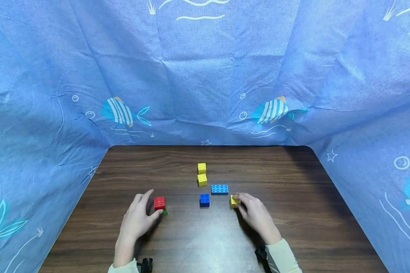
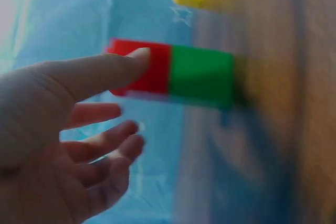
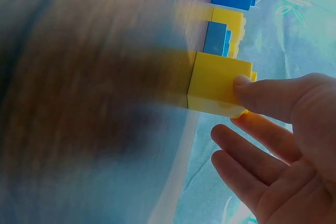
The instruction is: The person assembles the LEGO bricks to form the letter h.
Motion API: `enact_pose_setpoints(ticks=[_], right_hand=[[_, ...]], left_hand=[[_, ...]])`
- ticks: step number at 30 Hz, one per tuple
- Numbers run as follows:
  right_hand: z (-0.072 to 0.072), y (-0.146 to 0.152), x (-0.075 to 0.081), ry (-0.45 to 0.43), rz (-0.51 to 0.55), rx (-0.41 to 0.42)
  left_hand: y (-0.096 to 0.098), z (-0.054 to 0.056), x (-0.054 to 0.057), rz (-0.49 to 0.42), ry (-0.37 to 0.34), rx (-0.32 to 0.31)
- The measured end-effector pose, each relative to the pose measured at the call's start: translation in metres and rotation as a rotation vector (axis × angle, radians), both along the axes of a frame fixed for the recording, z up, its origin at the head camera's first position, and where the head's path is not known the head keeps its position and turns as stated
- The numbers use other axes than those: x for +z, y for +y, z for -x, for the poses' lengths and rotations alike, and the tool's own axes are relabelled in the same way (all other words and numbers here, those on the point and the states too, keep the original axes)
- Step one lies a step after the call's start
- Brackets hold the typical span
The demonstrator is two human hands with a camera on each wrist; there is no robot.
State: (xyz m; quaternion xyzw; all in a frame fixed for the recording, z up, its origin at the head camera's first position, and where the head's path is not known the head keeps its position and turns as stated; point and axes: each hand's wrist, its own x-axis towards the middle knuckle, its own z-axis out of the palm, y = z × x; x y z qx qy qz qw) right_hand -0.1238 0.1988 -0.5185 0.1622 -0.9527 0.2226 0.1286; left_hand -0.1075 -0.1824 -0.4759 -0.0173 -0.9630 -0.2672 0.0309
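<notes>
Red block (image 1: pixel 159 202) set on a green block (image 2: pixel 202 76), the stack upright on the counter (image 1: pixel 177 242) beside the left hand (image 1: pixel 134 218). From the head view, only a corner of the green block shows. The left fingers are spread apart, thumb at 1 side of the stack; the thumb overlaps the red block in the left wrist view, and whether it touches cannot be told. The right hand (image 1: pixel 256 214) pinches a 4-stud yellow block (image 3: pixel 212 85) between thumb and index finger, its other fingers clear; the fingers partly cover the block's top from above. Between the hands lie a dark blue block (image 1: pixel 204 200) and a light blue block (image 1: pixel 219 189), with 2 small yellow blocks (image 1: pixel 202 180) behind. In the right wrist view, the dark blue block is cut off by the upper edge, the light blue block is partly hidden, and the counter is blurred.
</notes>
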Motion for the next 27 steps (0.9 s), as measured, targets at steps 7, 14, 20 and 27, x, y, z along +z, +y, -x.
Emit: enact_pose_setpoints(ticks=[7,14,20,27], right_hand=[[-0.001,-0.001,0.0,0.002,-0.002,0.002],[-0.001,-0.001,-0.001,0.015,0.002,0.009],[0.0,-0.002,-0.001,0.012,0.01,0.009],[0.0,-0.001,0.001,0.008,0.005,0.003]], left_hand=[[0.031,-0.003,0.023,-0.077,0.313,-0.038],[0.074,0.006,0.018,-0.141,0.238,-0.169],[0.105,0.015,-0.003,-0.143,0.094,-0.241],[0.119,0.023,-0.02,-0.081,-0.035,-0.262]])
